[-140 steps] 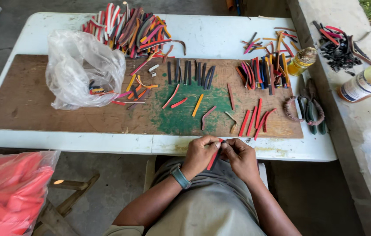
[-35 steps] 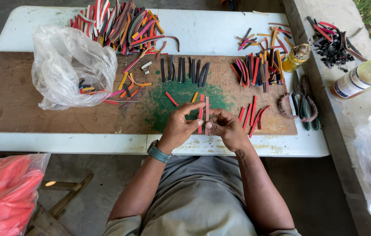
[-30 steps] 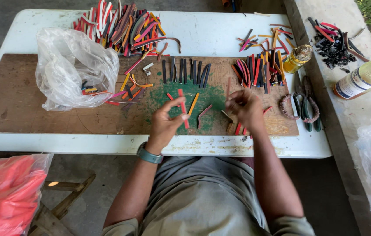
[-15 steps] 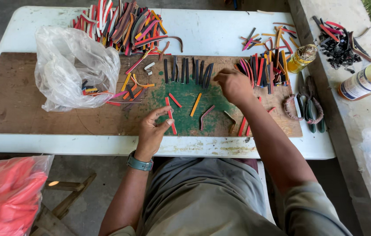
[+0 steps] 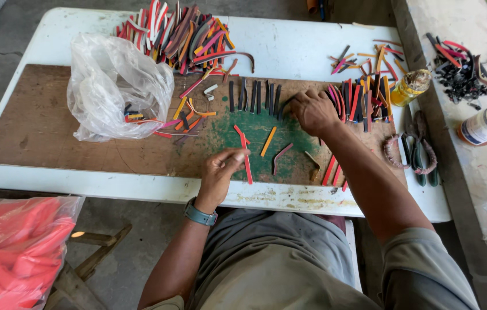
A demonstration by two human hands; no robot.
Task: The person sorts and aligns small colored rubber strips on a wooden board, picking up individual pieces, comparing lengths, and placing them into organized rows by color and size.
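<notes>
Your left hand [image 5: 220, 169] pinches a red strip [image 5: 247, 163], long axis pointing away across the green patch [image 5: 255, 135]; your right hand [image 5: 312, 112], fingers curled, touches the black strips [image 5: 255, 96] beyond it.

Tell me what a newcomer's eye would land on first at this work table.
First, the heap of coloured strips at the table's far edge, beside a crumpled clear plastic bag. Then the hands on the brown board: the left hand pinches a red strip over the green-stained patch, while the right hand reaches the row of dark strips.
</notes>
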